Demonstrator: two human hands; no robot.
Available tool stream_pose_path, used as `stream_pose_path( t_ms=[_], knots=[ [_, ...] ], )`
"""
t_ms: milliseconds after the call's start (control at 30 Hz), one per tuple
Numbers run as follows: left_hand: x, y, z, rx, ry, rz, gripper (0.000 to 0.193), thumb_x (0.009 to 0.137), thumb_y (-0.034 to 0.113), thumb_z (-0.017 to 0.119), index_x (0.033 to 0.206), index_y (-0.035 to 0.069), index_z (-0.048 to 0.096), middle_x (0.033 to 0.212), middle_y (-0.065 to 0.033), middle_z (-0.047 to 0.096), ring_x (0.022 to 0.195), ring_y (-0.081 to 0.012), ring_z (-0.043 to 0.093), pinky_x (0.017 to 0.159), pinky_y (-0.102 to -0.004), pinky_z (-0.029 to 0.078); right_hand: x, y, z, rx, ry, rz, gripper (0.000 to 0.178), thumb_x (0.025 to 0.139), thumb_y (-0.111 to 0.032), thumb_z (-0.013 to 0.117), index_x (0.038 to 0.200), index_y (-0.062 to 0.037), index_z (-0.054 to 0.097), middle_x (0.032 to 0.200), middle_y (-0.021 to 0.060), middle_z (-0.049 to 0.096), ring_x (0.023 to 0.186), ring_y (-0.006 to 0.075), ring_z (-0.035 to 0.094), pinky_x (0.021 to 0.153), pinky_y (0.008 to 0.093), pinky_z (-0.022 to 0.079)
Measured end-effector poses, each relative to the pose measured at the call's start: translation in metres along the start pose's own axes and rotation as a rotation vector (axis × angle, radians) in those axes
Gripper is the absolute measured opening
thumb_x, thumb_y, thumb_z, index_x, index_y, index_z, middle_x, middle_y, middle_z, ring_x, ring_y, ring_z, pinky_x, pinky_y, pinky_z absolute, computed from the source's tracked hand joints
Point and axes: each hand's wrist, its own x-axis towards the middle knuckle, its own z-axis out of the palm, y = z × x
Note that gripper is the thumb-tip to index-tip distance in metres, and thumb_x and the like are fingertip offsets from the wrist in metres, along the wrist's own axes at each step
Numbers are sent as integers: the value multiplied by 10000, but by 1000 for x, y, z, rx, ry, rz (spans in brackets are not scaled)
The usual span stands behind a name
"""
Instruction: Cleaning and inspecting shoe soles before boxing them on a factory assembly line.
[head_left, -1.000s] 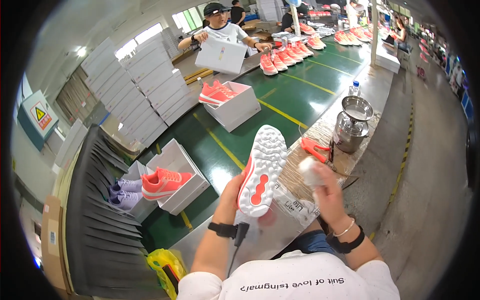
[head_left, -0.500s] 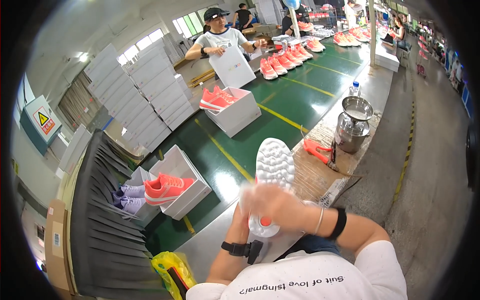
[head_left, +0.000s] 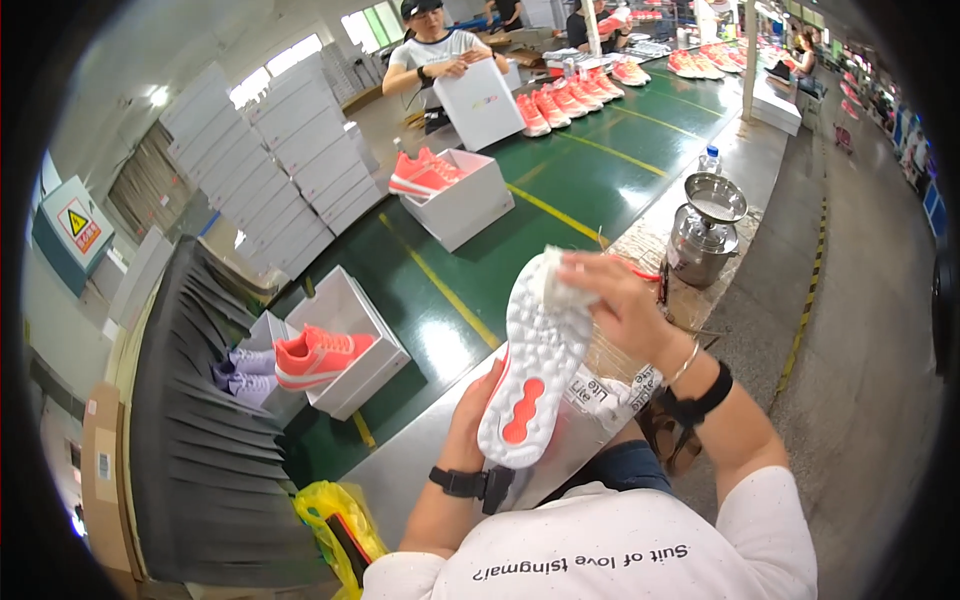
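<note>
A sneaker (head_left: pixel 540 350) with a white, bumpy sole and a coral-red inset is held sole up in front of me. My left hand (head_left: pixel 474 412) grips it along its left side, the fingers partly hidden behind the shoe. Against the upper end of the sole, my right hand (head_left: pixel 622 305) presses a crumpled white cloth (head_left: pixel 566 290). Right beside that hand lies a red tool (head_left: pixel 636 268), mostly covered by it. A metal pump can (head_left: pixel 703 250) with a dish-shaped top stands past my right hand.
One coral sneaker (head_left: pixel 322 355) rests on an open white box (head_left: pixel 375 365) at left, near lilac sneakers (head_left: pixel 250 372). Another open box (head_left: pixel 465 215) holds coral sneakers. Across the green conveyor (head_left: pixel 560 200), a person holds a white lid (head_left: pixel 480 105). A yellow bag (head_left: pixel 335 515) lies at lower left.
My right hand has moved from the lower part of the sole up to its upper end, with the cloth. Across the belt, the person has brought both hands to the lid.
</note>
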Motion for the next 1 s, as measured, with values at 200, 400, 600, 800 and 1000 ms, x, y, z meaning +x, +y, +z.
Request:
stream_pose_path(
  t_ms=[200,400,600,800,1000],
  knots=[
    [25,7,7,-177,-30,48,452,951,328,472,1224,-32,497,1178,-171,584,1022,-265,604,856,-380,515,-69,-71,43,74,-318,-139,488,692,32,543,1145,-133,615,1172,106,591,1116,271,533,949,389,406],
    [39,9,12,-110,-93,20,433,938,319,502,1202,-24,514,1105,-166,618,955,-256,630,844,-392,520,14,5,29,-127,109,36,444,676,64,538,1088,-83,621,1101,145,599,1017,321,547,845,387,454],
    [44,34,-11,-215,38,60,486,895,378,565,1138,-42,556,1060,-157,638,882,-236,653,774,-359,545,-19,-70,77,36,-440,-389,482,656,-4,577,1128,-105,583,1209,87,544,1083,280,517,871,385,433],
    [9,128,-42,203,201,485,415,872,313,629,1110,-24,578,1029,-128,651,852,-183,650,764,-324,539,-60,-49,63,-73,-626,-249,473,667,4,567,1127,-103,586,1201,85,548,1073,291,517,878,382,422],
    [-58,281,-86,1505,895,1148,501,767,178,703,1193,11,499,1023,-101,629,928,-163,592,807,-279,473,-63,-30,63,-33,-417,129,475,643,70,516,1085,-74,615,1148,127,582,1037,340,521,878,408,425]
  ],
)
